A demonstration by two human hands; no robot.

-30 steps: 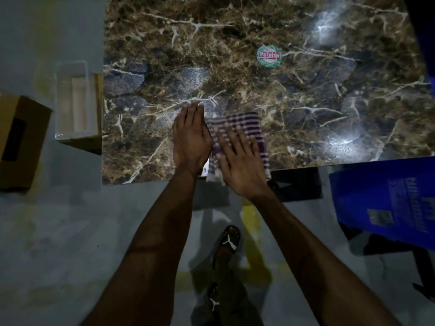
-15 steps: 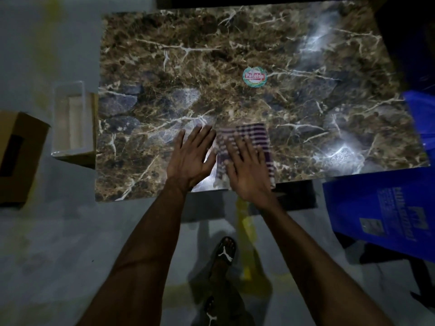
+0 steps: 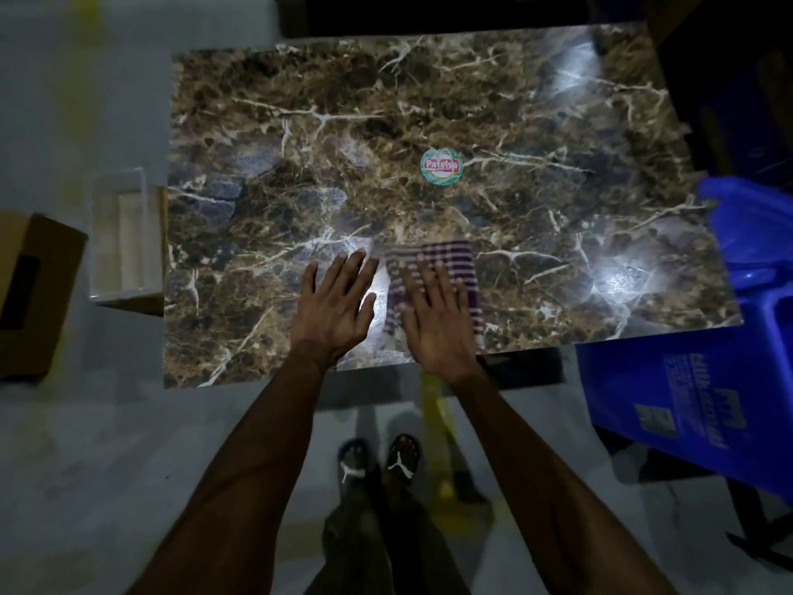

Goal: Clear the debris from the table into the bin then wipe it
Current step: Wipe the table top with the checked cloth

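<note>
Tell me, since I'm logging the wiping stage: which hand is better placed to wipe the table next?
Right hand: it lies flat on the striped cloth; the left hand rests on bare marble-patterned table.

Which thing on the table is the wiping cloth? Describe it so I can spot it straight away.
Start at the marbled brown table and go to its near edge. The cloth lies flat there under the right hand, just right of the bare left hand. Purple-and-white stripes set it apart from the round sticker farther back.
</note>
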